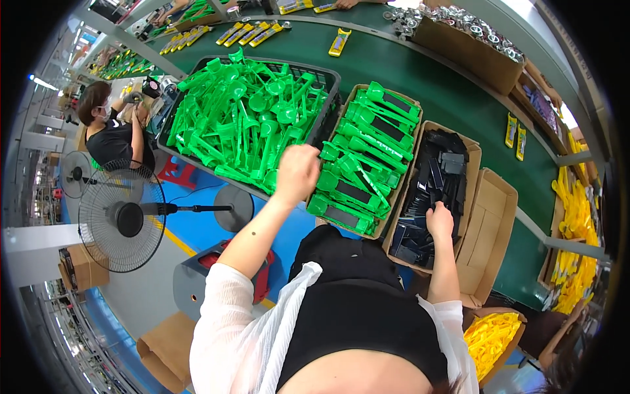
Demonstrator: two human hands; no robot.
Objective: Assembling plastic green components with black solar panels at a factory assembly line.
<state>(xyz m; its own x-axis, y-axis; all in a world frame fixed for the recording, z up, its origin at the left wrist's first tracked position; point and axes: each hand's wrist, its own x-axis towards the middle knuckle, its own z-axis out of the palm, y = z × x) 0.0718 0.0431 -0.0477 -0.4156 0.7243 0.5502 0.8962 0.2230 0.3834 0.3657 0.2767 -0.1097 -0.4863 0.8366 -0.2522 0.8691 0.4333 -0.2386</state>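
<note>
My left hand [298, 172] is curled closed over the right side of a black crate [333, 88] heaped with green plastic parts [239, 118]; what its fingers hold, if anything, is hidden. Just right of it, a cardboard box [415, 105] holds green parts laid in rows, several with a dark rectangular panel [388, 129]. My right hand [440, 221] reaches down into a second cardboard box [474, 157] of flat black pieces [433, 174]. Its fingers are drawn together at the black pieces, and I cannot make out what is between them.
An open cardboard box [489, 230] stands to the right. Behind runs a green conveyor belt [367, 62] carrying yellow packages [339, 42]. A standing fan [128, 217] and a co-worker [108, 125] are at left. Yellow parts [492, 338] fill a box at lower right.
</note>
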